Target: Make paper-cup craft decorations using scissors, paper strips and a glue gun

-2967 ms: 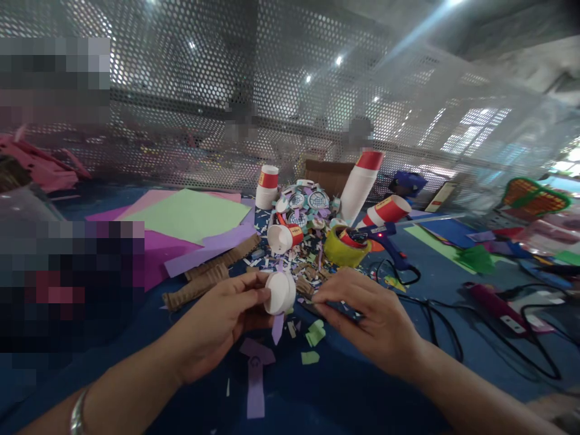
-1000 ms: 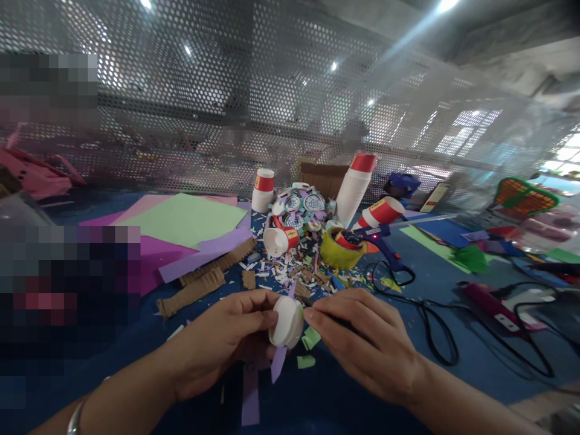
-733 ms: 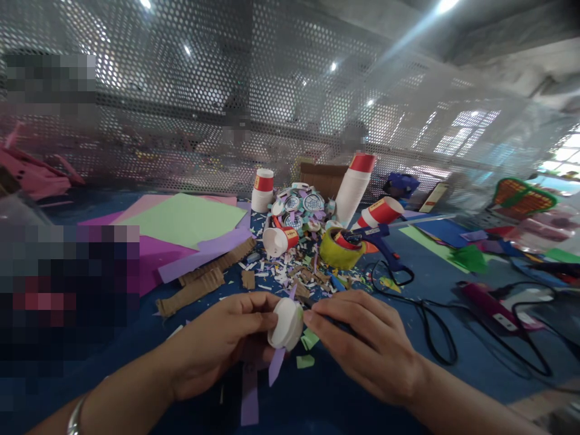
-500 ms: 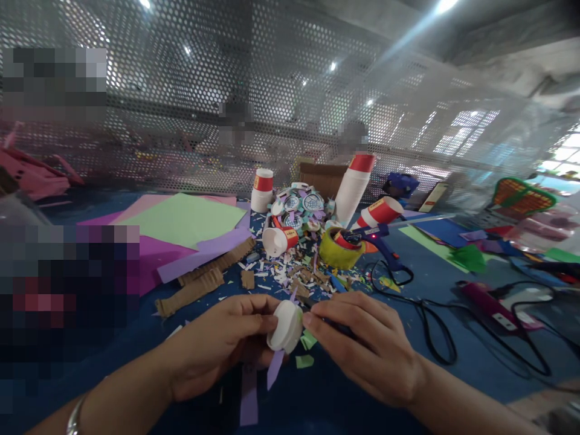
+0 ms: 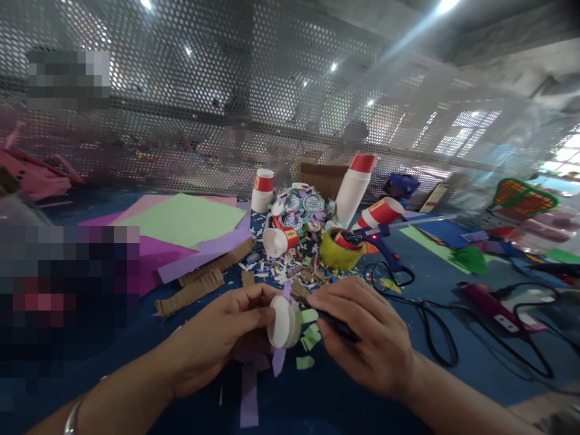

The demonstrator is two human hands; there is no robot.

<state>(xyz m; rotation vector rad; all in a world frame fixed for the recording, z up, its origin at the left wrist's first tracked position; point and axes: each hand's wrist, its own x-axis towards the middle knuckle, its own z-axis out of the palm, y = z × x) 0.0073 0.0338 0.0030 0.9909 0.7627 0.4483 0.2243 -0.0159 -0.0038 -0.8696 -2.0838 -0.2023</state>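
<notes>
My left hand [image 5: 235,329] is closed on a small white round paper piece [image 5: 283,323] that looks like cut cup bottoms put together. Purple paper strips [image 5: 278,361] stick out of it above and below. A light green paper tab [image 5: 309,315] shows at its right side. In my right hand [image 5: 367,338], just to the right, is a slim dark-handled tool [image 5: 339,328]; its exact kind is hidden by the fingers. Green paper scraps [image 5: 310,337] and a long purple paper strip [image 5: 249,396] lie below the hands.
Beyond the hands are many paper scraps, corrugated cardboard strips [image 5: 193,293], a yellow tape roll [image 5: 339,251], a glue gun [image 5: 376,237] with a trailing cord, and paper cups [image 5: 281,241]. Coloured sheets [image 5: 181,220] lie left. A purple power strip [image 5: 489,311] lies right.
My right hand has moved slightly up and away from the round piece. The round piece has turned a little, and a green tab now shows at its right side.
</notes>
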